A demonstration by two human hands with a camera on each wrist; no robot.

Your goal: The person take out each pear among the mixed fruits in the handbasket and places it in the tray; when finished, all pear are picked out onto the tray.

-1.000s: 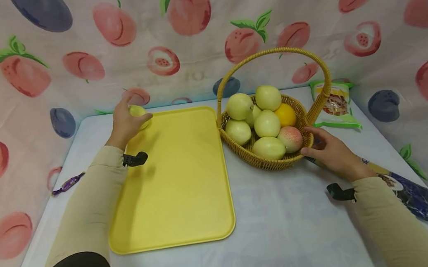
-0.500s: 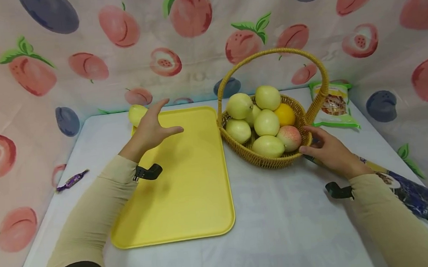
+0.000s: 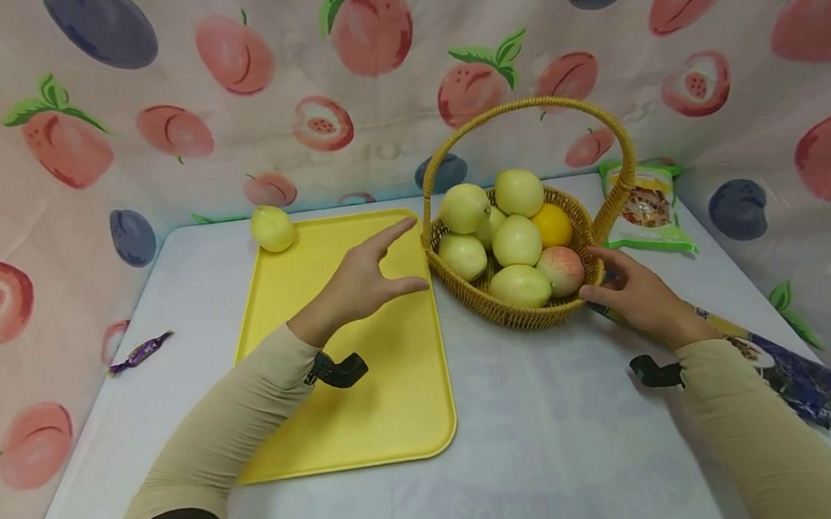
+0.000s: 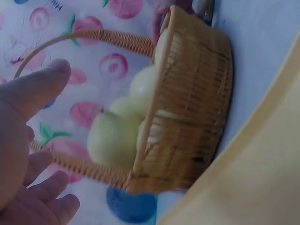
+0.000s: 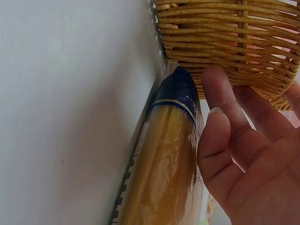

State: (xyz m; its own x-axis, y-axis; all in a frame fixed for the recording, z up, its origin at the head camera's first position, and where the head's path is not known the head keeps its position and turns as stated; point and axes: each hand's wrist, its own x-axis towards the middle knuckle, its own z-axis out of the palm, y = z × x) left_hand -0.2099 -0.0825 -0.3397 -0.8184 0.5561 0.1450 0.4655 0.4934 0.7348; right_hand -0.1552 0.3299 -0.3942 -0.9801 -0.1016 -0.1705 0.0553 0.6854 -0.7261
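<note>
My left hand (image 3: 359, 283) hovers over the yellow tray (image 3: 353, 408), thumb and fingers spread, holding nothing. In the left wrist view its fingers point toward the wicker basket (image 4: 197, 93) and stay apart from it. My right hand (image 3: 638, 296) holds the right side of the basket's rim, thumb over the edge; in the right wrist view, fingers (image 5: 220, 91) touch the outer weave. Inside the basket sit several pale green fruits (image 3: 517, 240), an orange (image 3: 552, 225) and a pinkish peach (image 3: 562, 270). A yellow-green fruit (image 3: 273, 228) rests at the tray's far left corner.
A green snack bag (image 3: 646, 205) lies behind the basket on the right. Under my right forearm is a long clear pack of dry spaghetti (image 5: 161, 164) with a dark blue end. A purple wrapped candy (image 3: 141, 353) lies left of the tray. Fruit-print cloth (image 3: 379, 157) stands behind.
My left hand has let go of the yellow-green fruit at the tray's far left corner and moved right and nearer, toward the basket. The right hand stays on the basket rim.
</note>
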